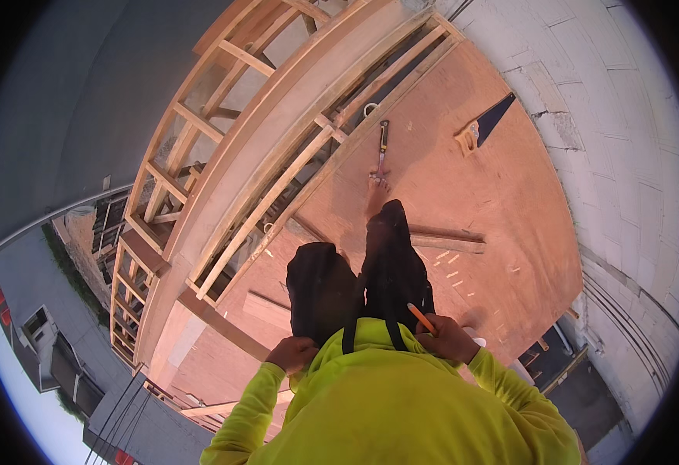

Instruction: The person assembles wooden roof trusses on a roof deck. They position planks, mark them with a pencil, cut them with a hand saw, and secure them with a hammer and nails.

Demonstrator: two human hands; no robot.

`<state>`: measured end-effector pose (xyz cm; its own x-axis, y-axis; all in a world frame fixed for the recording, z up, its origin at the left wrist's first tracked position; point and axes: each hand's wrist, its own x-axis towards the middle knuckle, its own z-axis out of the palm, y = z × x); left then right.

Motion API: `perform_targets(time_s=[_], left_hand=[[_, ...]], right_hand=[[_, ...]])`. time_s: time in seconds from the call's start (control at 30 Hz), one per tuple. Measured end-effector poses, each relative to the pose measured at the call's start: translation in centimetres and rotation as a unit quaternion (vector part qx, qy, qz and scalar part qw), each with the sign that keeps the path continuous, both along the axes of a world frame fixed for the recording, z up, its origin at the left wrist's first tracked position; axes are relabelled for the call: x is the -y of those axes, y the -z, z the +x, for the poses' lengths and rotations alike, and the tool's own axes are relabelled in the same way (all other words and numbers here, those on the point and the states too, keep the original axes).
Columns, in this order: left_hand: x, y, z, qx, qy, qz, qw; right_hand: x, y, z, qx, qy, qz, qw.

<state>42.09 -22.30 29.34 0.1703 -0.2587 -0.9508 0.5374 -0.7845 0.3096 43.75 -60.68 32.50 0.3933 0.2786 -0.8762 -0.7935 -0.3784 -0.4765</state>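
My right hand (451, 341) is closed at the right side of my waist, and an orange pencil (422, 318) sticks up from its fingers. At the other hip my left hand (293, 354) is curled shut against the hem of the yellow-green sweatshirt (401, 395). Whatever it grips, if anything, is hidden. A hammer (384, 138) lies by my bare foot (378, 183), its dark and yellow handle pointing away. Farther to the right rests a handsaw (488, 124) with a dark blade and light wooden handle.
I stand on a reddish plywood deck (502, 209) with wood chips and a short timber (448, 239). Along its left runs an open gap crossed by battens (301, 167), with a timber frame (196, 120) beyond. A grey block wall (603, 101) borders the right.
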Motion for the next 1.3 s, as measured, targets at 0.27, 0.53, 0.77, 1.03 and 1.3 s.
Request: perform_targets(time_s=[0.27,0.53,0.77,1.03,1.3], left_hand=[[-1.0,14.5,10.0,0.195,-0.183,0.073,0.961],[-5.8,46.5,21.9,0.343,0.002,0.173,0.923],[-0.7,61.3,32.5,0.432,0.092,0.171,0.881],[0.5,71.8,33.5,0.370,0.029,0.163,0.914],[-0.1,73.4,32.7,0.437,0.044,0.169,0.882]], right_hand=[[5.4,15.8,11.1,0.156,-0.003,-0.162,0.974],[-2.0,48.4,19.8,0.351,-0.027,-0.205,0.913],[-11.3,68.4,27.3,0.348,0.061,-0.166,0.921],[-14.0,79.1,27.5,0.406,0.115,-0.145,0.895],[-12.9,81.5,28.1,0.479,0.096,-0.122,0.864]])
